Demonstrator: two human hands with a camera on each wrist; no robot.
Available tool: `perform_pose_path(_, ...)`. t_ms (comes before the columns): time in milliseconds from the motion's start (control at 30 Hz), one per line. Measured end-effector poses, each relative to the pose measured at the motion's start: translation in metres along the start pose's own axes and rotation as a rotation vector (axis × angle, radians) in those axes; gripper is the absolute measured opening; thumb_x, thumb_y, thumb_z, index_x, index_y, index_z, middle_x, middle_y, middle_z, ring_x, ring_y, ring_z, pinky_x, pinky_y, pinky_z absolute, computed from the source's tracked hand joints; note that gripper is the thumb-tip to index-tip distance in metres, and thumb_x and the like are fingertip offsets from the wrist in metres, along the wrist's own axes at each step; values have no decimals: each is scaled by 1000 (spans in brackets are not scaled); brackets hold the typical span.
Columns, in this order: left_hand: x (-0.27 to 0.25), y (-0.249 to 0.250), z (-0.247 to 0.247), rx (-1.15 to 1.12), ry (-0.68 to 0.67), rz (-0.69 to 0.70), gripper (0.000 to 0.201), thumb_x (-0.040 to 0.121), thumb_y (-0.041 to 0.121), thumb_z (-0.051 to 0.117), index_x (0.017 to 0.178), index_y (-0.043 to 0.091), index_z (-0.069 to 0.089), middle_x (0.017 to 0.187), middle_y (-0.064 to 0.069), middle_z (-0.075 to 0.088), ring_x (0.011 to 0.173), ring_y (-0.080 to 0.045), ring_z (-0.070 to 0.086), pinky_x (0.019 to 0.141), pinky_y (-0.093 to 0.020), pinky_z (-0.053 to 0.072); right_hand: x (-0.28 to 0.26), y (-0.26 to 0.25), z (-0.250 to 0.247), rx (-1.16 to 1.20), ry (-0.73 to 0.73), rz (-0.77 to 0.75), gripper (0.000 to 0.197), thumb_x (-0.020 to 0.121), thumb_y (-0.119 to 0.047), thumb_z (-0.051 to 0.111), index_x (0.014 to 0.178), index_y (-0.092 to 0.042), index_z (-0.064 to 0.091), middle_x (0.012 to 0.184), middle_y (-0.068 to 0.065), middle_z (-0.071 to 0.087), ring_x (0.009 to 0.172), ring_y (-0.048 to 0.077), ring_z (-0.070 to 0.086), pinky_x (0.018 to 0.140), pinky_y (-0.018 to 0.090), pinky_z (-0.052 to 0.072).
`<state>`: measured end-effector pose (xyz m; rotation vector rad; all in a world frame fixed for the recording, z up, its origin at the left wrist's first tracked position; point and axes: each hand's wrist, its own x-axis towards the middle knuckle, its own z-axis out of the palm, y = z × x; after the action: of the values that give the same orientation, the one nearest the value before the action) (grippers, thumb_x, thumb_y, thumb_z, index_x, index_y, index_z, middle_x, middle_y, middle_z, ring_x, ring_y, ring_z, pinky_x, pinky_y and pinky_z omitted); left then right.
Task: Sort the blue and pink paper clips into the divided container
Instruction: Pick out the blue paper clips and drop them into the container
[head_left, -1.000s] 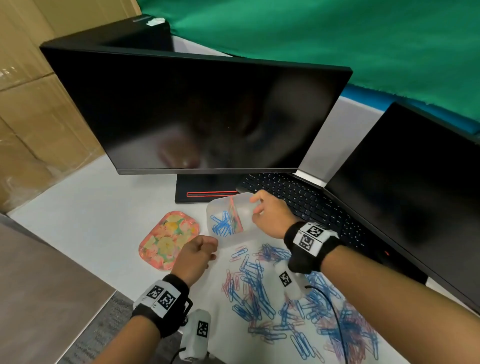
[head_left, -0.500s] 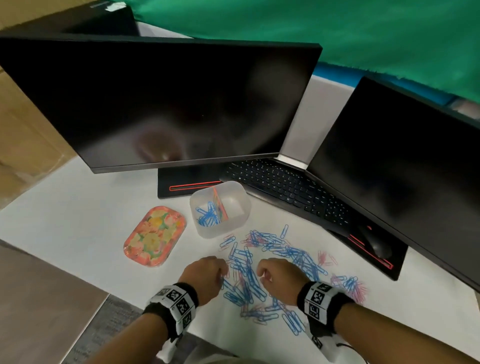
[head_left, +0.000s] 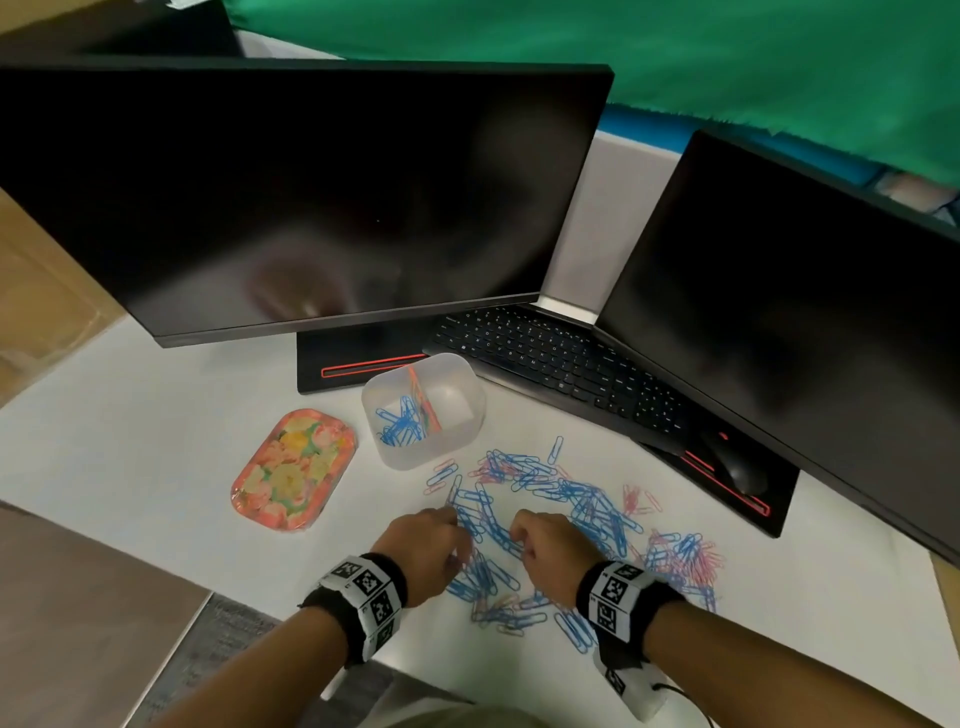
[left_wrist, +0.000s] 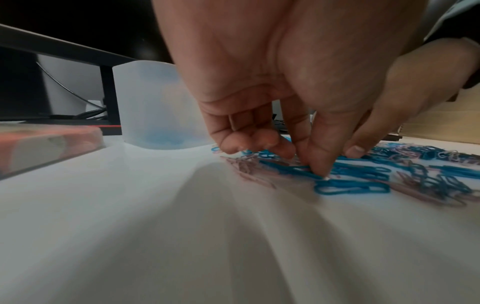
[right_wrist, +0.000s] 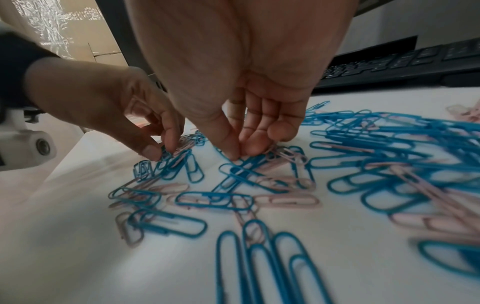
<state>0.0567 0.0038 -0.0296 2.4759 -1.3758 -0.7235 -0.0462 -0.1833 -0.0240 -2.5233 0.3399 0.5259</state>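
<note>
The translucent divided container (head_left: 470, 410) stands before the monitor base, with several blue clips (head_left: 400, 428) in its left compartment and an orange-pink divider (head_left: 422, 396). A mixed pile of blue and pink paper clips (head_left: 566, 499) spreads over the white table. Both hands work at the pile's near left edge. My left hand (left_wrist: 311, 169) pinches a blue clip (left_wrist: 293, 169) against the table with thumb and forefinger. My right hand (right_wrist: 240, 155) pinches the end of a clip in the pile, its colour unclear among blue and pink ones. From the head view both hands (head_left: 452, 519) (head_left: 519, 535) look curled, fingertips hidden.
A floral oval lid (head_left: 293, 467) lies left of the container. Two dark monitors (head_left: 311, 197) (head_left: 789, 312), a black keyboard (head_left: 550, 353) and a mouse (head_left: 737, 465) stand behind the pile. The table's front edge runs just under my wrists.
My right hand has come back from the container to the pile. My left hand has moved from beside the container down into the clips. Both now pinch at clips.
</note>
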Motion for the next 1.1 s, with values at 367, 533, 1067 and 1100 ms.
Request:
perform_pose_path(367, 9, -5, -6, -168, 117, -77, 10, 84, 25, 57, 89, 23, 66, 97, 7, 60, 93, -15, 55, 79, -27, 48, -7, -1, 0, -61, 24, -46, 21, 86, -2, 46, 101, -17, 48, 91, 0, 52, 81, 20, 50, 69, 29, 44)
perform_pose_path(533, 11, -10, -16, -514, 221, -195, 13, 79, 18, 62, 71, 29, 61, 72, 11, 64, 68, -6, 57, 72, -29, 52, -3, 2, 0, 27, 2, -16, 31, 83, 3, 45, 105, -18, 47, 89, -4, 48, 77, 16, 48, 60, 16, 34)
perform_pose_path(1067, 8, -10, -16, -1285, 153, -404, 23, 84, -11, 35, 73, 7, 43, 53, -7, 52, 58, -23, 48, 46, -24, 39, -1, 2, -23, 806, -42, 166, 24, 79, -11, 36, 65, -8, 55, 68, 13, 61, 63, 20, 53, 58, 26, 45)
perform_pose_path(1100, 6, -9, -16, -1307, 135, -408, 15, 78, -6, 39, 72, 8, 41, 51, -6, 49, 53, -20, 44, 46, -24, 36, -1, 1, -24, 862, -62, 170, 24, 80, -6, 36, 66, -6, 55, 67, 14, 61, 64, 23, 54, 57, 26, 46)
